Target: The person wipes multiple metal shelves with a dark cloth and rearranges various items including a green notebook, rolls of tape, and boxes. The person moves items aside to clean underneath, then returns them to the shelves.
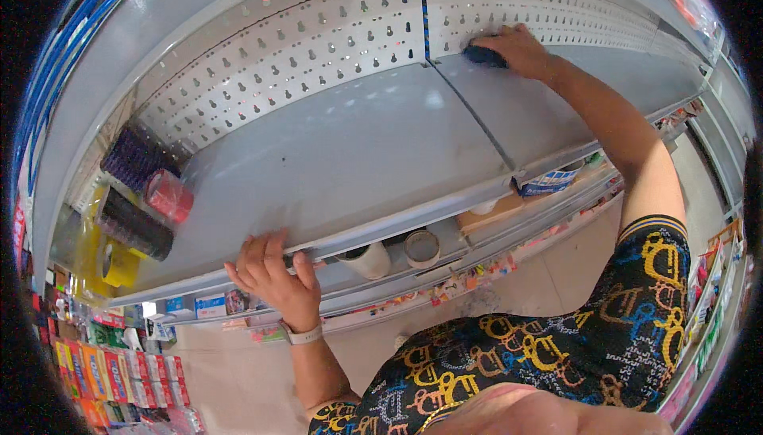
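My right hand (518, 52) reaches to the back of the grey metal shelf (342, 161), right of the seam between its two panels. Its fingers press down on a dark, rounded wad (485, 55), which looks like a folded cloth. The wad lies against the shelf surface near the pegboard back panel (318, 45). At the shelf's front edge, left of the middle, rests my left hand (274, 276), fingers spread over the lip and holding nothing. A light band circles that wrist.
At the shelf's left end stand rolls of tape: a red roll (168, 195), a black roll (133, 224) and a yellow roll (119, 264). Lower shelves hold a white cylindrical container (367, 260) and a blue-and-white box (548, 182). Blue cords (52, 85) hang at the far left.
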Demonstrator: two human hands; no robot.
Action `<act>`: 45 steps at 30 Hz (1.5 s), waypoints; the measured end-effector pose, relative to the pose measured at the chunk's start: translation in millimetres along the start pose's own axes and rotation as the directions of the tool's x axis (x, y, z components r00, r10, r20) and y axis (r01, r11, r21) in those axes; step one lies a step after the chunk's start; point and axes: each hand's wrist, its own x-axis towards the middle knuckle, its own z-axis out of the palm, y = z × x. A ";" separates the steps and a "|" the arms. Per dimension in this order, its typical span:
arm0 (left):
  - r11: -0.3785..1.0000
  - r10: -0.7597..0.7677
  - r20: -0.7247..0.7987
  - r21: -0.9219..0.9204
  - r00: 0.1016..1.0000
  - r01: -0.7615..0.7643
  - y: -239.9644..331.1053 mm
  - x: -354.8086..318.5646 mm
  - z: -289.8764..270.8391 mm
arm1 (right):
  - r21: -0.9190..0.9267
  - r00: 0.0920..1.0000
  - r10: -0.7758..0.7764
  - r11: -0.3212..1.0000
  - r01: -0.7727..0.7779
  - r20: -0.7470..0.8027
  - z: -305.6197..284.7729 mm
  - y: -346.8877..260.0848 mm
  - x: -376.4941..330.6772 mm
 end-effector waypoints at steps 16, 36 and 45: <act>1.000 -0.014 0.031 -0.007 0.999 0.014 18.7 4.3 9.1 | 0.251 0.996 0.059 0.965 -0.076 0.073 36.4 61.9 -47.5; 0.994 0.019 0.012 -0.109 1.000 -0.017 -40.4 -6.8 -0.2 | 0.622 0.908 -0.415 0.695 0.360 -0.062 -73.1 -375.7 233.3; 0.985 0.038 0.071 -0.169 0.997 -0.026 -46.5 -4.4 -8.6 | 0.336 0.793 -0.551 0.718 0.610 -0.261 -53.1 -341.3 227.5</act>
